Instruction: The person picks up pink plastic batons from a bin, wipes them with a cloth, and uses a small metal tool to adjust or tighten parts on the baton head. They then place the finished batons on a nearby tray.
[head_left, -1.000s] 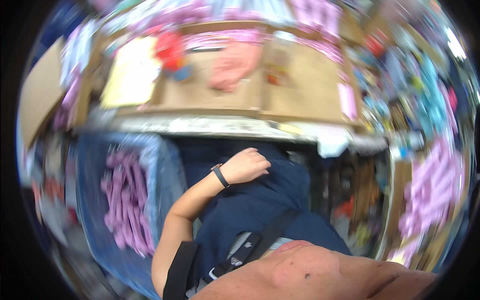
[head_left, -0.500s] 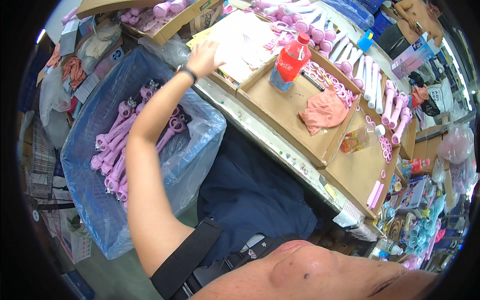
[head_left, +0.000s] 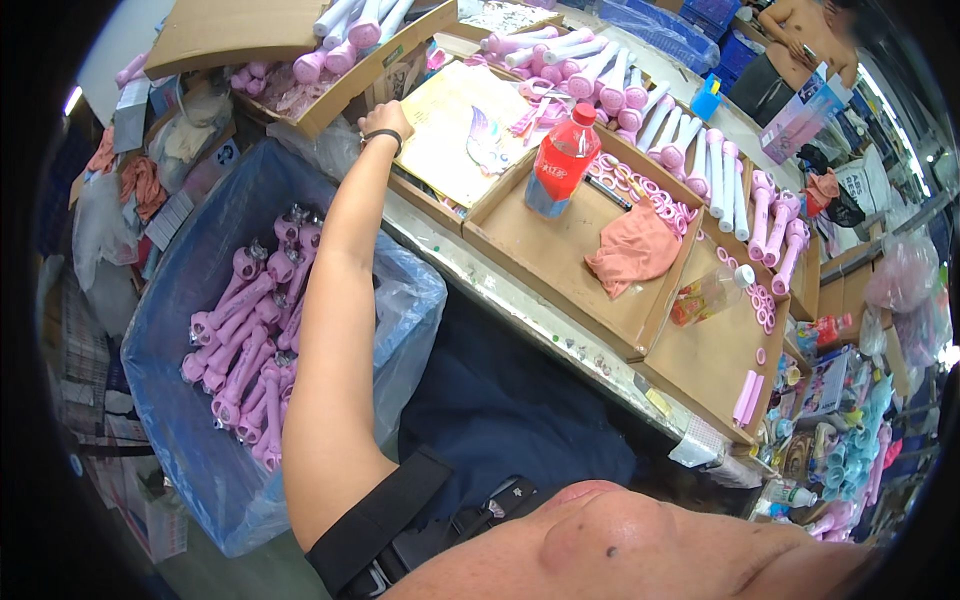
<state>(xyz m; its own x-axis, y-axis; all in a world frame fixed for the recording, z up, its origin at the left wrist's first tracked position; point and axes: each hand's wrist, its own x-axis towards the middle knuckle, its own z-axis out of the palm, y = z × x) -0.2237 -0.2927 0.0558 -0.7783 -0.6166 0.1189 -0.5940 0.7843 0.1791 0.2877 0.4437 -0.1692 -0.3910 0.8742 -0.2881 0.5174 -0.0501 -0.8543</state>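
Yellow sheet (head_left: 445, 130), bearing a purple drawing, lay toward the left of the worktop (head_left: 510, 295), to the right of an open carton (head_left: 370, 80). Against the picture half a second earlier, we noted that the left hand (head_left: 385, 121) had shifted from above the paper, fingers extended, to its left edge, fingers curled. We judged that this placed the hand directly at the sheet's margin. We could not tell whether its grip was clamped on the paper or merely together beside it. The right hand was out of view.

Right of the sheet, we recorded a shallow tray (head_left: 555, 265) holding a red-labelled bottle (head_left: 567, 165), an orange cloth (head_left: 635, 245), a dark pen (head_left: 608, 193) and pink rings (head_left: 650, 190). A second tray (head_left: 690, 360) held a clear bottle (head_left: 712, 293). Wand-shaped parts (head_left: 715, 180) lined the far side. Beneath the forearm (head_left: 340, 230) we found a blue-lined bin (head_left: 160, 380) containing pink handles (head_left: 238, 385). Beyond the worktop we observed a seated person (head_left: 795, 40) and blue crates (head_left: 735, 50).
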